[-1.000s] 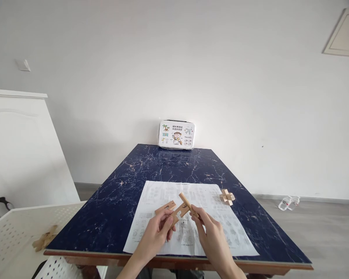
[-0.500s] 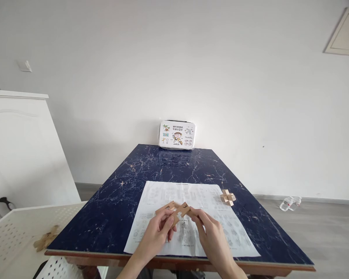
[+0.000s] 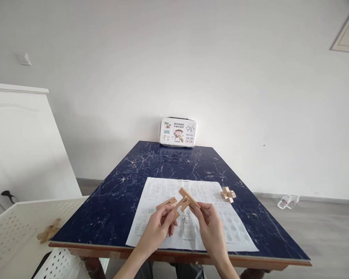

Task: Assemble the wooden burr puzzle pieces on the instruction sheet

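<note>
My left hand [image 3: 156,228] pinches a notched wooden puzzle piece [image 3: 182,204] with a dark mark like a 3 on its end. Another marked wooden piece [image 3: 166,203] shows just beyond those fingers; whether they grip it too I cannot tell. In my right hand [image 3: 211,223], thumb and fingers hold a longer wooden puzzle piece [image 3: 187,195] by one end, slanting up to the left. It lies behind or against the marked piece's end; exact contact is unclear. Under both hands a creased printed sheet [image 3: 218,242] lies flat. An assembled wooden cross puzzle [image 3: 228,194] sits by its right edge.
The dark blue marbled table [image 3: 110,209] meets the wall, where a white cartoon case [image 3: 178,132] stands. At left is a white perforated bin [image 3: 8,228] with brown material [image 3: 48,232] inside, beside a white cabinet [image 3: 23,143]. Clear plastic bottles [image 3: 287,202] lie on the floor at right.
The piece in my right hand has been raised and now shows much more of its length, angled behind the marked piece. My left hand has barely moved. The view has shifted slightly.
</note>
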Action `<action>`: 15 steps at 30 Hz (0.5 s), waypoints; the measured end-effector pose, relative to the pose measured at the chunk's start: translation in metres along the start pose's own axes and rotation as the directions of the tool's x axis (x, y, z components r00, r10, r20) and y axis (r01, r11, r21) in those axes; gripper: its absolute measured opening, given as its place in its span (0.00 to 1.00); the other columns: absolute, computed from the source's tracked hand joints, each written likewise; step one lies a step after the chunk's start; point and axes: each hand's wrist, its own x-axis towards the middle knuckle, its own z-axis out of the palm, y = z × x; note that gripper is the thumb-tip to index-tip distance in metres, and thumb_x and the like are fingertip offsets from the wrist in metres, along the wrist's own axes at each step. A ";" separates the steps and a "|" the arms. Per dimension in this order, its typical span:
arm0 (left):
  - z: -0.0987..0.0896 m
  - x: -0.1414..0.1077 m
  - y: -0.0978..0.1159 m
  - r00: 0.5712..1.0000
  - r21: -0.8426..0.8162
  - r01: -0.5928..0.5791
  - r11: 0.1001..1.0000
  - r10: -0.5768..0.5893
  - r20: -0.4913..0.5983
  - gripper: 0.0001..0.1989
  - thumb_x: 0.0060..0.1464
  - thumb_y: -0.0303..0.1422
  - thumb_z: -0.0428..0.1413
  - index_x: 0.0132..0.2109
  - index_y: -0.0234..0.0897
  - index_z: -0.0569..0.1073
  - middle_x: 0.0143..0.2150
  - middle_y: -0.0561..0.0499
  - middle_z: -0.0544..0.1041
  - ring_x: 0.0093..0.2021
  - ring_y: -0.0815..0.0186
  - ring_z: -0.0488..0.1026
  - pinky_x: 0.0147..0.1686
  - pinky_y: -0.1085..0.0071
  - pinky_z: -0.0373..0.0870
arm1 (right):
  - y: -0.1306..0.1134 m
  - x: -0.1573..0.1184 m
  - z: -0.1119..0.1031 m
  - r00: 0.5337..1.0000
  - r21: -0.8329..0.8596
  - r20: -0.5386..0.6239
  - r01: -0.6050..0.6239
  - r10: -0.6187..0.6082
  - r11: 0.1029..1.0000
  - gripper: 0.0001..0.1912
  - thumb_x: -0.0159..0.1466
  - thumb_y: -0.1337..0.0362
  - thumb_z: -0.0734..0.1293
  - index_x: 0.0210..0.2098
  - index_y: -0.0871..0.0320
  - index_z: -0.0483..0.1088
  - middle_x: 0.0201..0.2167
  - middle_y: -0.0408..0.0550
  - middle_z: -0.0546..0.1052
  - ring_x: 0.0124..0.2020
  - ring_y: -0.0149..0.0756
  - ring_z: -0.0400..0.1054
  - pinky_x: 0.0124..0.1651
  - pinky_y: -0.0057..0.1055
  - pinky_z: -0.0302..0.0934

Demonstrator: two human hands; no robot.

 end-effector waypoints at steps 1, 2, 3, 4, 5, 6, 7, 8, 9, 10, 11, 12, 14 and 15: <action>0.000 0.000 0.000 1.000 -0.002 0.000 1.000 0.000 0.000 0.26 0.65 0.55 0.54 0.50 0.34 0.71 0.33 0.52 0.72 0.25 0.70 0.67 0.29 0.71 0.66 | -0.001 -0.003 0.002 1.000 -0.027 0.005 0.017 -0.017 1.000 0.23 0.70 0.41 0.65 0.45 0.56 0.70 0.49 0.63 0.82 0.52 0.54 0.78 0.49 0.45 0.75; 0.000 0.000 0.000 1.000 -0.003 0.000 1.000 0.000 0.001 0.26 0.65 0.55 0.54 0.50 0.34 0.71 0.32 0.52 0.72 0.25 0.70 0.67 0.29 0.71 0.66 | -0.001 -0.005 0.003 0.999 -0.063 0.009 0.039 -0.038 0.997 0.22 0.71 0.42 0.65 0.45 0.56 0.70 0.49 0.63 0.82 0.51 0.54 0.78 0.47 0.44 0.75; 0.000 0.000 0.000 1.000 -0.005 -0.001 1.000 0.001 0.001 0.26 0.65 0.55 0.54 0.51 0.34 0.71 0.32 0.52 0.72 0.25 0.70 0.67 0.28 0.71 0.66 | -0.002 -0.007 0.004 0.998 -0.104 0.008 0.065 -0.065 0.992 0.22 0.72 0.43 0.64 0.46 0.56 0.70 0.49 0.63 0.82 0.51 0.54 0.79 0.46 0.44 0.75; 0.001 0.000 0.000 1.000 -0.007 -0.002 1.000 0.002 -0.002 0.26 0.65 0.55 0.54 0.51 0.34 0.71 0.32 0.52 0.72 0.25 0.70 0.67 0.29 0.71 0.66 | -0.003 -0.009 0.004 0.995 -0.145 0.005 0.098 -0.098 0.985 0.21 0.72 0.44 0.63 0.46 0.56 0.70 0.49 0.63 0.82 0.51 0.54 0.79 0.45 0.43 0.75; 0.001 0.000 -0.001 1.000 -0.009 -0.002 1.000 0.002 -0.006 0.26 0.65 0.55 0.54 0.51 0.33 0.71 0.32 0.53 0.72 0.25 0.70 0.67 0.29 0.70 0.67 | -0.004 -0.011 0.003 0.991 -0.186 0.004 0.135 -0.137 0.973 0.20 0.73 0.45 0.63 0.46 0.56 0.70 0.49 0.62 0.82 0.50 0.53 0.79 0.44 0.42 0.75; 0.001 0.000 -0.001 1.000 -0.011 -0.003 1.000 0.003 -0.010 0.26 0.65 0.54 0.54 0.52 0.33 0.71 0.32 0.53 0.72 0.25 0.70 0.67 0.29 0.70 0.67 | -0.004 -0.012 0.002 0.984 -0.229 0.006 0.176 -0.179 0.957 0.19 0.74 0.46 0.62 0.46 0.56 0.70 0.50 0.61 0.82 0.50 0.52 0.79 0.44 0.41 0.75; 0.001 0.000 -0.002 1.000 -0.011 -0.006 1.000 0.006 -0.011 0.27 0.65 0.54 0.54 0.52 0.33 0.72 0.32 0.53 0.72 0.25 0.70 0.67 0.29 0.70 0.67 | -0.004 -0.012 0.001 0.975 -0.272 0.012 0.217 -0.222 0.938 0.18 0.75 0.48 0.61 0.47 0.55 0.71 0.49 0.59 0.83 0.49 0.51 0.80 0.43 0.40 0.75; 0.001 0.000 -0.003 1.000 -0.011 -0.011 1.000 0.010 -0.010 0.27 0.65 0.54 0.54 0.53 0.33 0.72 0.31 0.53 0.71 0.25 0.70 0.68 0.29 0.70 0.67 | -0.004 -0.013 0.000 0.965 -0.312 0.020 0.255 -0.262 0.915 0.17 0.75 0.49 0.60 0.47 0.55 0.71 0.49 0.58 0.83 0.48 0.50 0.80 0.43 0.39 0.75; 0.001 0.000 -0.004 1.000 -0.009 -0.017 1.000 0.017 -0.007 0.27 0.65 0.54 0.54 0.53 0.33 0.72 0.32 0.53 0.71 0.25 0.70 0.68 0.29 0.70 0.67 | -0.003 -0.013 -0.001 0.955 -0.348 0.030 0.288 -0.296 0.892 0.16 0.76 0.50 0.60 0.47 0.54 0.71 0.48 0.57 0.83 0.47 0.49 0.81 0.42 0.39 0.75; 0.001 0.000 -0.005 1.000 -0.006 -0.023 1.000 0.023 -0.003 0.27 0.66 0.54 0.54 0.53 0.33 0.72 0.32 0.53 0.71 0.25 0.70 0.68 0.28 0.70 0.67 | -0.001 -0.014 -0.002 0.945 -0.380 0.037 0.315 -0.326 0.870 0.15 0.76 0.51 0.59 0.47 0.54 0.71 0.48 0.56 0.83 0.46 0.48 0.81 0.41 0.38 0.75; 0.001 0.000 -0.005 1.000 -0.002 -0.026 1.000 0.026 0.001 0.27 0.66 0.54 0.54 0.53 0.33 0.72 0.32 0.53 0.71 0.25 0.70 0.68 0.28 0.70 0.67 | 0.000 -0.014 -0.003 0.935 -0.405 0.047 0.339 -0.351 0.849 0.15 0.77 0.53 0.58 0.47 0.54 0.71 0.48 0.56 0.83 0.46 0.48 0.81 0.41 0.38 0.75; 0.001 0.000 -0.005 1.000 0.001 -0.026 1.000 0.026 0.005 0.27 0.65 0.54 0.54 0.53 0.33 0.72 0.32 0.52 0.72 0.25 0.70 0.68 0.28 0.71 0.66 | 0.002 -0.014 -0.004 0.926 -0.425 0.063 0.363 -0.373 0.829 0.14 0.77 0.54 0.58 0.47 0.53 0.71 0.49 0.55 0.83 0.47 0.48 0.81 0.42 0.37 0.75; 0.001 0.001 -0.005 1.000 0.000 -0.018 1.000 0.018 0.010 0.27 0.65 0.54 0.55 0.53 0.32 0.72 0.32 0.52 0.72 0.24 0.70 0.68 0.27 0.71 0.65 | 0.005 -0.016 -0.004 0.908 -0.445 0.110 0.408 -0.403 0.797 0.13 0.77 0.57 0.57 0.49 0.53 0.71 0.52 0.55 0.82 0.51 0.48 0.80 0.43 0.37 0.75; 0.001 0.001 -0.004 1.000 -0.003 -0.016 1.000 0.016 0.012 0.28 0.64 0.55 0.55 0.53 0.32 0.72 0.31 0.52 0.72 0.24 0.70 0.67 0.26 0.71 0.65 | 0.007 -0.016 -0.004 0.903 -0.449 0.130 0.423 -0.410 0.787 0.13 0.78 0.57 0.57 0.50 0.52 0.71 0.53 0.55 0.82 0.53 0.48 0.79 0.44 0.37 0.75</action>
